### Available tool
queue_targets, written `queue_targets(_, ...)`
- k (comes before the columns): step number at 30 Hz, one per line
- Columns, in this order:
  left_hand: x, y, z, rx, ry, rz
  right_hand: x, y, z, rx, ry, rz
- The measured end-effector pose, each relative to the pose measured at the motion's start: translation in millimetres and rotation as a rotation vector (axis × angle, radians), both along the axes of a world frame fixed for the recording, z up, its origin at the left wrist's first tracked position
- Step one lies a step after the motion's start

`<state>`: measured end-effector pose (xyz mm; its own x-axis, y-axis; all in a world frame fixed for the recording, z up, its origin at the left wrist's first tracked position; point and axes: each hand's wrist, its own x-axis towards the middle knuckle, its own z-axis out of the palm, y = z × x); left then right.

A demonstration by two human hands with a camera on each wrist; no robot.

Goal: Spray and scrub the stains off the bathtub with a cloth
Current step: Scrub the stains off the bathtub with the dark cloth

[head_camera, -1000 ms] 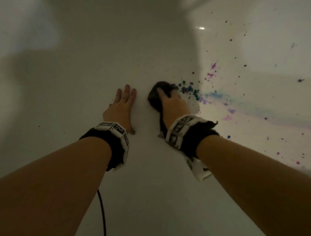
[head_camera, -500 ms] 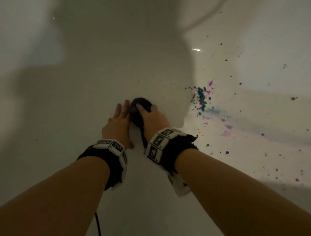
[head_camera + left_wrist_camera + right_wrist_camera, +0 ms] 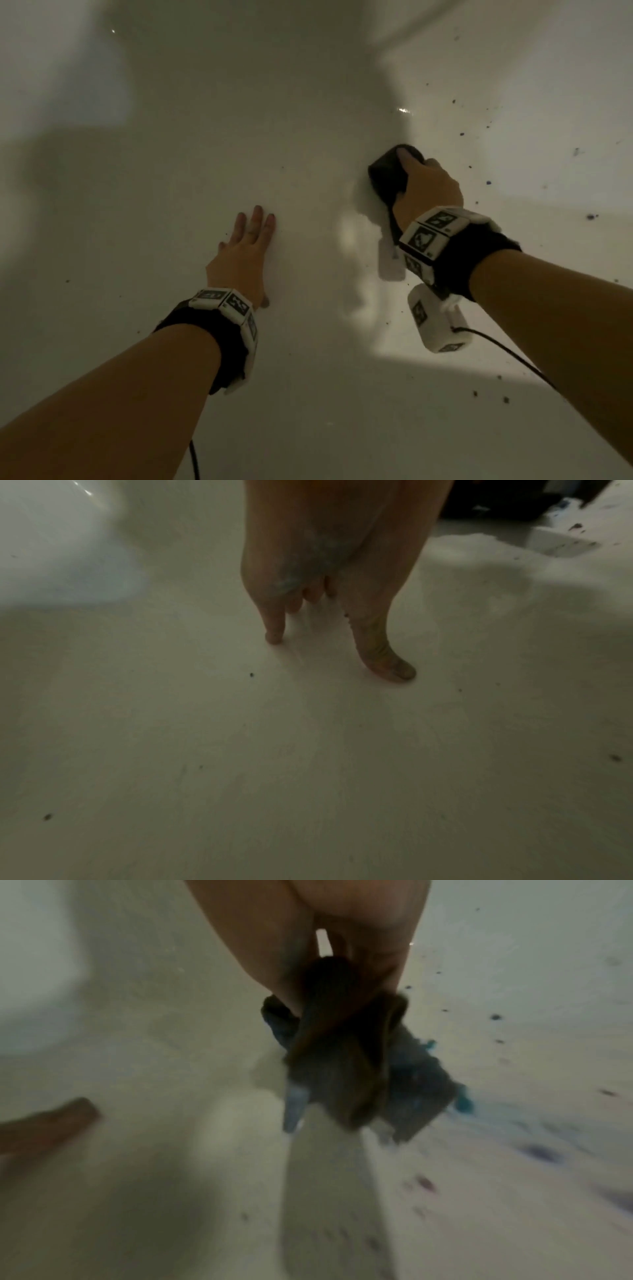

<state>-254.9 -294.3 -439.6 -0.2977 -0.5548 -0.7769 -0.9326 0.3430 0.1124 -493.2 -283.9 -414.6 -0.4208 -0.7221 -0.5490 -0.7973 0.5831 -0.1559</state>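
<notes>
My right hand grips a dark bunched cloth and presses it against the white bathtub at the right of the head view. The right wrist view is blurred; there the cloth hangs from under my palm, with teal stains at its right edge. My left hand lies flat on the tub floor, fingers straight, a good way left of the cloth. In the left wrist view the left hand touches the tub surface with its fingers and thumb. Small dark specks dot the tub's right side.
A black cable runs from the white wrist camera under my right forearm. Another cable hangs below my left arm. Scattered specks mark the tub floor at the lower right. A bright patch of light lies beneath the right wrist.
My right hand has swept the cloth from beside my left hand out to the right and farther away. The coloured splatter seen earlier right of the cloth is hidden under my hand or gone. The left hand stayed flat.
</notes>
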Motion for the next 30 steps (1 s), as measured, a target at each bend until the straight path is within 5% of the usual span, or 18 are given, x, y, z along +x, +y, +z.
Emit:
queue_targets(6,0,1,1,-0.012,0.021,0.004,49,-92,25,-0.420,0.090,0.411)
queue_targets(11,1,3,-5,-0.051,0.045,0.023,77,-142,1,-0.016,0.060,0.712)
queue_targets(13,2,2,-5,-0.045,0.040,0.018,79,-128,-11,0.047,0.059,0.734)
queue_targets(19,1,2,0,-0.031,0.027,0.004,71,-29,-26,-0.205,0.025,0.946)
queue_targets(22,0,2,1,-0.009,0.024,0.019,46,11,-23,-0.107,-0.116,1.032)
queue_targets(25,-1,2,3,-0.001,0.033,0.034,2,26,-3,-0.380,-0.089,0.774)
queue_targets(29,-2,2,5,0.008,0.041,0.070,-67,-17,21,-0.721,-0.101,-0.057)
queue_targets(30,-2,2,5,0.005,0.044,0.073,-81,-30,27,-0.746,-0.071,-0.141)
